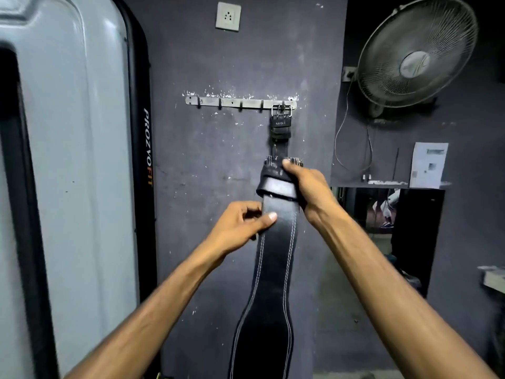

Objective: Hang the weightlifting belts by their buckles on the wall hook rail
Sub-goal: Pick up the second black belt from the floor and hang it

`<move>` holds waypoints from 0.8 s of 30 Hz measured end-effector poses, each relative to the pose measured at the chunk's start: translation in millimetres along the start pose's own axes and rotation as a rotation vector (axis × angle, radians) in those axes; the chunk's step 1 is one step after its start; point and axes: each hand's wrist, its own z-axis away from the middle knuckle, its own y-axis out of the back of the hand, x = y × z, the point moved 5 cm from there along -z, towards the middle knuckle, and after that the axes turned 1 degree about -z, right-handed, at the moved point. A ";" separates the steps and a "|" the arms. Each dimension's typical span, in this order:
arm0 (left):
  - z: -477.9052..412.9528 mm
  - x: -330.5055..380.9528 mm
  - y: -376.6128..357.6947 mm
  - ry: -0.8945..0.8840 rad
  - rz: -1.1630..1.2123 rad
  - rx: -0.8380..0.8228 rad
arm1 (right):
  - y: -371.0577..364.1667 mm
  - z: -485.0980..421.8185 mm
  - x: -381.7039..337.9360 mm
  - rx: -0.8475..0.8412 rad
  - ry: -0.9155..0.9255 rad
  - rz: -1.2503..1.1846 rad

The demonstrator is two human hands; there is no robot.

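Head view: two bare forearms reach toward a dark grey wall. Right hand (306, 184) is closed around the upper end of one black leather weightlifting belt (276, 255), thumb pressed on the front just below its metal buckle (284, 161), fingers wrapped behind. Left hand (240, 228) pinches the belt's left edge lower down, thumb across the face, remaining fingers curled behind. This belt hangs in mid-air in front of the wall, narrow at the top and widening toward the lower frame edge, with two lines of pale stitching along each side. It is below the rail and not on a hook.

One metal hook rail (232, 102) is fixed horizontally to the wall. Five hooks can be counted: four bare on the left, and the rightmost one carrying a second belt (280, 127), hung by its double-prong buckle (281, 110). Only the short upper part of that belt shows; the rest lies behind the held belt. Belts in total: two, one hung and one in hand.

One white wall socket (228, 16) sits above the rail. One wall-mounted fan (415, 53) with a wire guard is at upper right, its cord looping down. One printed sheet (429, 165) stands on a ledge below the fan. One grey machine shroud (68, 160), lettered PROZVOFIT along its black edge, fills the left side.
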 end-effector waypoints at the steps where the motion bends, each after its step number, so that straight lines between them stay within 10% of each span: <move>1: -0.8 -6.1 1.3 0.020 -0.020 -0.047 | -2.1 -3.2 0.1 0.019 0.033 0.020; 24: -183.6 -95.8 48.1 -0.073 -0.156 0.553 | -8.0 -141.2 73.4 0.046 0.411 0.217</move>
